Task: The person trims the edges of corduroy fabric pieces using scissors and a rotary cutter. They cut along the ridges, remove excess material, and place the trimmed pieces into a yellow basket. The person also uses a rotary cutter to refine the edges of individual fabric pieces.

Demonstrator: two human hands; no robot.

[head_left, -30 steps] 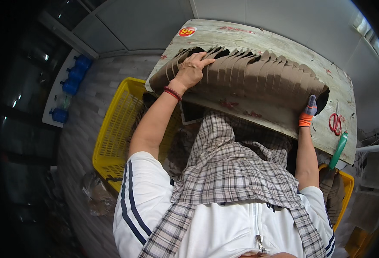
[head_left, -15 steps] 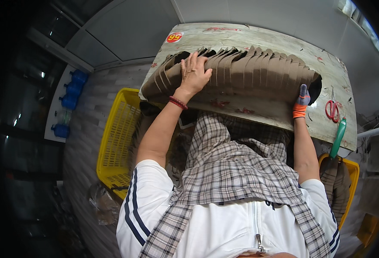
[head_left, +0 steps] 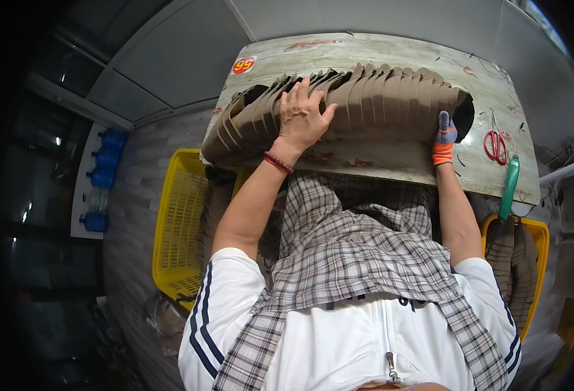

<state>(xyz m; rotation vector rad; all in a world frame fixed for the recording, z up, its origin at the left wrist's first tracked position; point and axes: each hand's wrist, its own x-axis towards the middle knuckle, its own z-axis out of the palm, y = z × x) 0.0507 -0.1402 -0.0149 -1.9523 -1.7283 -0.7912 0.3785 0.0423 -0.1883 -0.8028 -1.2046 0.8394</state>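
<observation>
Your left hand (head_left: 302, 120) lies back-up on the row of brown pieces (head_left: 384, 98), its fingers spread wide and the thumb held well away from them. A red bracelet (head_left: 278, 163) circles that wrist. Your right hand (head_left: 444, 138), in a grey and orange glove, is against the near side of the row toward its right end, with a digit pointing up; you cannot tell from this view how far the rest of it closes around the pieces.

The row leans in overlapping layers across the bench (head_left: 423, 52), its left end at the bench's left edge and its dark right end just beyond your glove. To the right of the row you have red-handled scissors (head_left: 495, 146), and near them a green tool (head_left: 509, 189) reaching over the bench's near edge. A yellow basket (head_left: 179, 228) stands at your left; a yellow bin (head_left: 542, 260) at your right holds more brown layers (head_left: 511, 260).
</observation>
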